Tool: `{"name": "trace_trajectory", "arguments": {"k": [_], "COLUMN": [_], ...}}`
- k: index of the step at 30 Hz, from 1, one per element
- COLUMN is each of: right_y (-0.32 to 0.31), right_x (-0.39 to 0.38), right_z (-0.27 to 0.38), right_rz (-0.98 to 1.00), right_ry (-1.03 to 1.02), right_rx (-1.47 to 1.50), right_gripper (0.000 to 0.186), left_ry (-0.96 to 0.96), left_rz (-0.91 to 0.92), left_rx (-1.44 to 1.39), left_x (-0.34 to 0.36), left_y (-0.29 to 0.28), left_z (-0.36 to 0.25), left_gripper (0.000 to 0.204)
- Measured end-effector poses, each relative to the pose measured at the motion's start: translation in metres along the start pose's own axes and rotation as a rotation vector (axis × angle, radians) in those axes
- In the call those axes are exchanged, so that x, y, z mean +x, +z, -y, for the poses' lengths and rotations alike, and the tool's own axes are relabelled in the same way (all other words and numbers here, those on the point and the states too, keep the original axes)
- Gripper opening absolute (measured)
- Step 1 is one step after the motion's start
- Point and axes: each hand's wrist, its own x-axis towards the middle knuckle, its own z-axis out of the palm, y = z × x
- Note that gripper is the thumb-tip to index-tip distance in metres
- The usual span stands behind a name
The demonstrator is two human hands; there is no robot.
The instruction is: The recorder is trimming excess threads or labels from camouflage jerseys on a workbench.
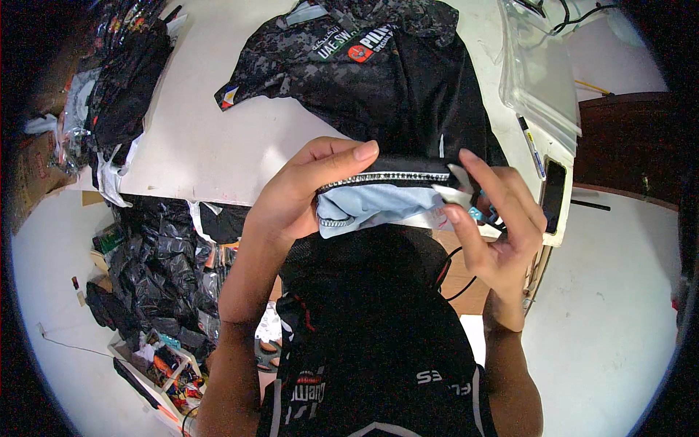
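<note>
A black patterned shirt (pixel 408 95) lies across the table's near edge, its hem turned up to show a light blue inside (pixel 386 207) and a stitched seam. My left hand (pixel 298 182) is closed on the left end of this hem, thumb on top. At the hem's right end is my right hand (pixel 502 211), thumb and index finger apart. Between them sits a small tool with a pale, blurred blade and a blue part, which looks like thread snips (pixel 477 207). My palm partly hides it.
On the white table (pixel 196 109) are clear plastic bags (pixel 539 80), a marker (pixel 531 146) and a dark phone (pixel 553 191) at the right. Black garments (pixel 131 87) are piled at the far left. Below left are black plastic bags (pixel 160 262) and a box of scraps (pixel 164 364).
</note>
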Motion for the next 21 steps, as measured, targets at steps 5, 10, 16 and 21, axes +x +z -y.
{"name": "trace_trajectory", "arguments": {"k": [5,10,16,21], "right_y": [0.005,-0.004,-0.003,0.0], "right_x": [-0.003,-0.008,-0.002,-0.003], "right_z": [-0.015,-0.007,-0.017,-0.021], "right_rz": [-0.068,-0.048,-0.1,-0.092], "right_ry": [-0.249,-0.129,-0.27,-0.376], "right_rx": [-0.013,-0.092,-0.125,-0.159], "right_gripper": [0.035,0.038,0.035,0.037], "left_ry": [0.013,0.009,0.016,-0.009], "left_rz": [0.06,0.087,0.025,-0.023], "left_rx": [-0.005,-0.005,0.01,-0.024], "left_x": [0.003,0.005,0.002,0.003], "left_y": [0.004,-0.001,0.005,0.008], "left_z": [-0.001,-0.002,-0.001,-0.003], "left_gripper": [0.018,0.018,0.018,0.021]}}
